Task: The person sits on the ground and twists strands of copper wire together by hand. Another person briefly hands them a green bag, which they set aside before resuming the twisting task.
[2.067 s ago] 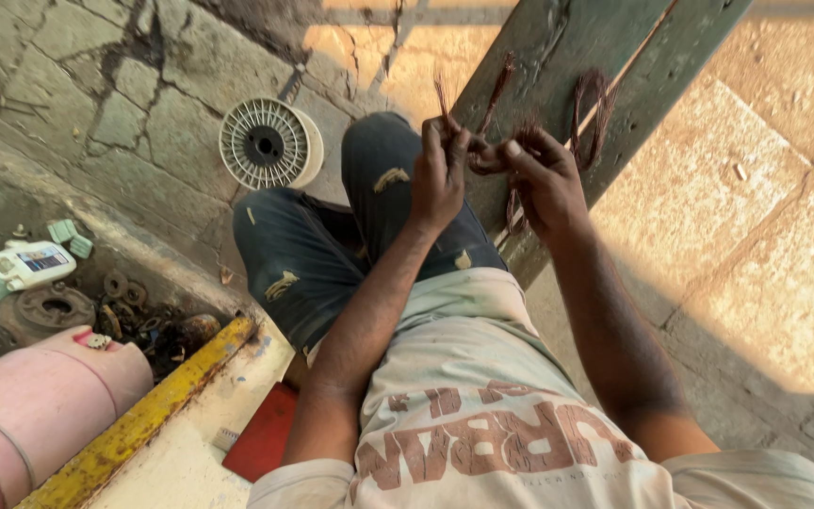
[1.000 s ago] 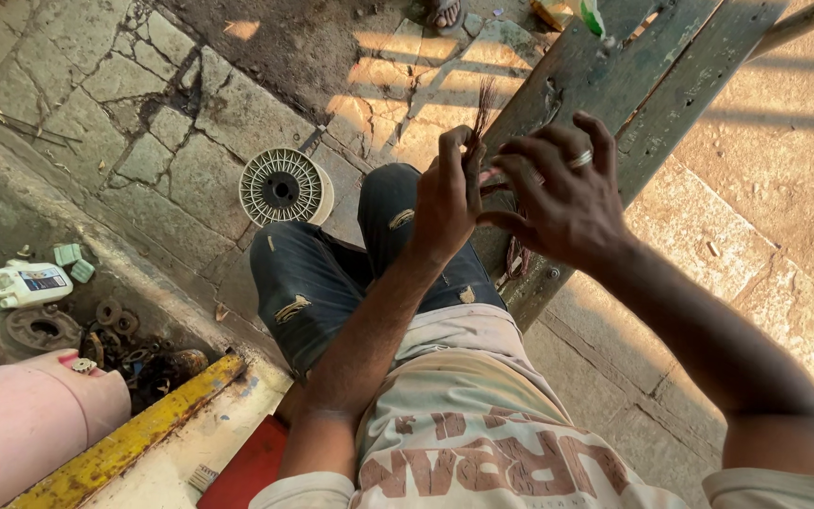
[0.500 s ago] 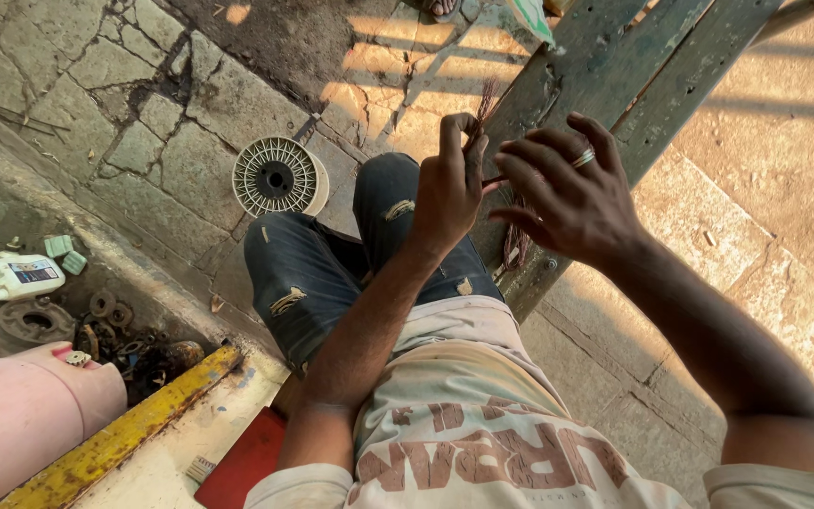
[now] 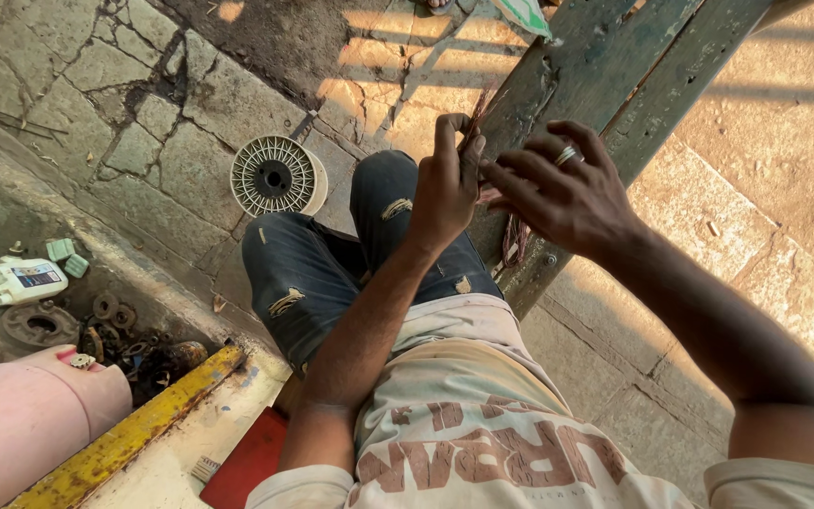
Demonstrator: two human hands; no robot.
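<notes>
Left hand (image 4: 447,188) pinched shut on a bundle of thin copper wire (image 4: 480,106) above the knees, right hand (image 4: 562,188) with ring, fingers spread, touching the wire strands, green wooden plank (image 4: 633,85) behind, white spool (image 4: 275,176) on stone pavement (image 4: 115,104) near the left knee.

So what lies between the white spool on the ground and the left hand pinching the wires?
In the head view, the person's knee in dark torn jeans lies between the white spool and the left hand.
</notes>
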